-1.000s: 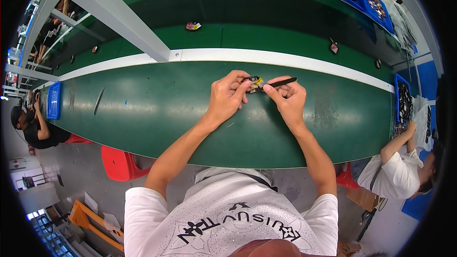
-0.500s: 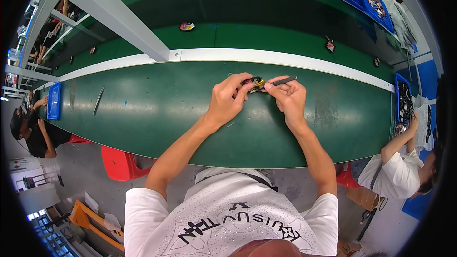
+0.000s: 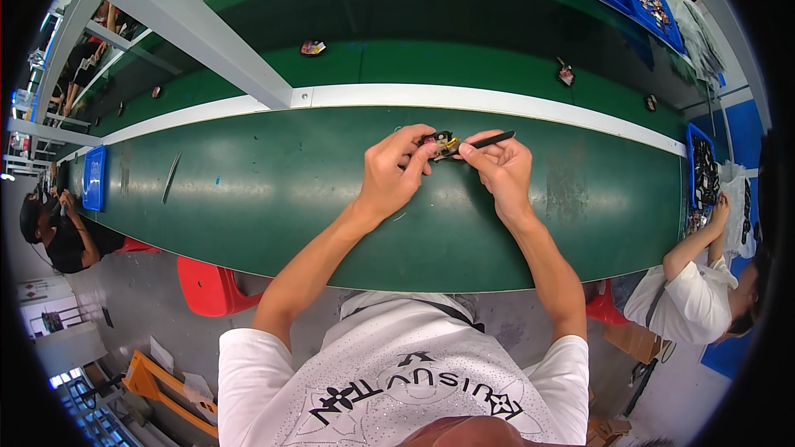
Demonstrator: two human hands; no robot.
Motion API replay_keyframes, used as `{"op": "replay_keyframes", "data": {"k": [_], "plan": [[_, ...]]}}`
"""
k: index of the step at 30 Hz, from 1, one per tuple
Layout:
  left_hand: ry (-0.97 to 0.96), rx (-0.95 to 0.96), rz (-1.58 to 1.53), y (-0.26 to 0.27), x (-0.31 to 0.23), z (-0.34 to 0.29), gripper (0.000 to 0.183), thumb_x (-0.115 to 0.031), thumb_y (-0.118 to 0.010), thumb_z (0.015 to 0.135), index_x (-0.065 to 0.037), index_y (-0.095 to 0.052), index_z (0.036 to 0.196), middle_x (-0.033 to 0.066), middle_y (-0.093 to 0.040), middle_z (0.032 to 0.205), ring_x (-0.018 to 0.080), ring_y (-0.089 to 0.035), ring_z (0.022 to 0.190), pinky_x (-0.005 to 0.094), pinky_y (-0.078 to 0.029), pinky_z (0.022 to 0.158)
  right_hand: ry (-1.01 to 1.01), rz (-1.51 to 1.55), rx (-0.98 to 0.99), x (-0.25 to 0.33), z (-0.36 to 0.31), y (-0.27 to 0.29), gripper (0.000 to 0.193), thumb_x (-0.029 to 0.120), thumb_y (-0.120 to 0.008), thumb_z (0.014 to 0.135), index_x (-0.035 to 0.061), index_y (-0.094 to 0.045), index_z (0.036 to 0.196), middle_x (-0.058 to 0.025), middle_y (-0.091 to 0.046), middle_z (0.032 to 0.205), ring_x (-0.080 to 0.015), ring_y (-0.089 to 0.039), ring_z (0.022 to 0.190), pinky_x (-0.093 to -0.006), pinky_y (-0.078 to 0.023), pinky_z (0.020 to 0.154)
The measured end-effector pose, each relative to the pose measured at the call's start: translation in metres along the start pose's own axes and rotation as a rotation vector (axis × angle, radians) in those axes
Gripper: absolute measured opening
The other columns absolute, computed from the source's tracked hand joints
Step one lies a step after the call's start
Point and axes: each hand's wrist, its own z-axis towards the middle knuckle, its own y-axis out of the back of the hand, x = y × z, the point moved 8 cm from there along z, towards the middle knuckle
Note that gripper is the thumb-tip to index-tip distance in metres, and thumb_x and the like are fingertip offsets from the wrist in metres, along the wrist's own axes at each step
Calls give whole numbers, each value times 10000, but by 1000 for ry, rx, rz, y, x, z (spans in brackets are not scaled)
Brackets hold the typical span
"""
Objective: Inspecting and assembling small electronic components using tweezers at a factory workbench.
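Note:
My left hand (image 3: 395, 170) is closed round a small electronic assembly (image 3: 445, 145), black with red and yellow parts, and holds it just above the green tabletop. Thumb and fingers grip its left side and hide part of it. In my right hand (image 3: 503, 172) a slim black hand tool (image 3: 495, 140) is pinched like a pen. Its rear end sticks out to the right, while the fingers and the assembly hide its working tip. The right fingertips are close against the assembly's right side.
A thin metal tool (image 3: 171, 177) and a blue tray (image 3: 94, 178) lie to the left on the workbench (image 3: 290, 232). Behind a white rail (image 3: 464, 98), small assemblies (image 3: 312, 48) rest on a green belt. A blue bin (image 3: 701, 167) stands far right; co-workers sit at both ends.
The small assemblies on the belt have shifted left. My hands stay almost in place, with the black tool turned slightly. The co-worker at the left has moved their arms.

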Motion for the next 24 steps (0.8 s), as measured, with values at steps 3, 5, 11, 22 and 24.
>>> {"op": "replay_keyframes", "data": {"k": [3,5,11,22,24], "plan": [[230,79,-206,-2,15,1,207,-37,-648,989,77,-651,1163,121,-725,876,138,-688,637,229,-513,464,49,-3,-2,3,-2,-1,120,-50,-710,911,-69,-663,1020,-137,-736,936,-156,-721,843,-239,-570,762],[323,142,-338,-7,22,0,258,-84,-619,1020,95,-632,1206,133,-719,900,148,-689,644,234,-516,460,97,3,1,2,-2,-1,125,-49,-719,908,-66,-666,1020,-120,-735,909,-116,-701,787,-213,-549,696],[415,182,-496,-11,29,-2,297,-130,-584,1046,103,-618,1228,167,-700,977,182,-700,649,245,-540,461,391,-196,-24,12,-9,0,125,-35,-784,868,-38,-706,966,-14,-703,794,22,-420,540,-175,-287,482],[401,178,-542,-12,30,-1,291,-119,-584,1043,101,-614,1230,169,-697,952,187,-701,644,251,-548,452,563,-353,-81,24,-18,-4,103,-11,-828,824,-4,-769,908,11,-672,722,5,-387,489,-205,-259,452],[394,174,-544,-12,28,0,288,-116,-584,1042,101,-613,1230,170,-697,948,187,-701,643,251,-550,452,573,-365,-85,26,-19,-6,104,-7,-832,821,0,-771,905,11,-670,714,3,-386,487,-206,-259,452]]}}
